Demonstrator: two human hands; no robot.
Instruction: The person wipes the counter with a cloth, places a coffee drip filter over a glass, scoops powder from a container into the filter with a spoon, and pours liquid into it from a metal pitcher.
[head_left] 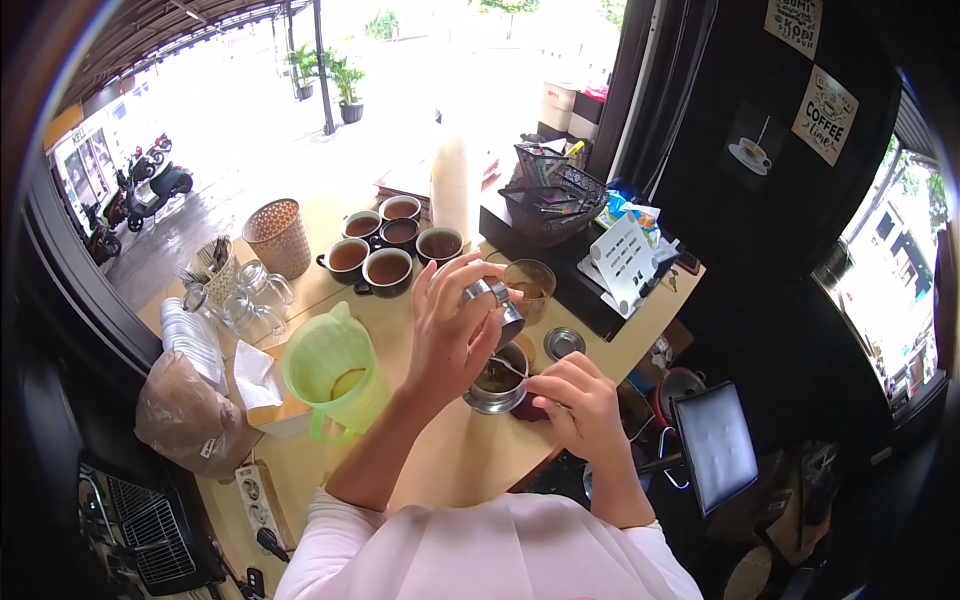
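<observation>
My left hand (458,325) is wrapped round a small metal container (508,318), tilted over a cup (497,377) of dark contents. The cup stands on a metal saucer (495,403). In my right hand (577,400) is a spoon (510,367), its far end inside the cup. A glass bowl (528,288) with brownish contents sits just beyond the metal container. Next to it, nearer me, lies a round metal lid (564,344). Whether anything flows out of the container cannot be seen.
Several dark cups (388,268) of brown drink stand at the back. A green pitcher (335,370), glass mugs (250,305), a woven holder (277,240) and a plastic bag (190,415) are on the left. A black basket (550,200) and a white sign (625,262) stand at the back right.
</observation>
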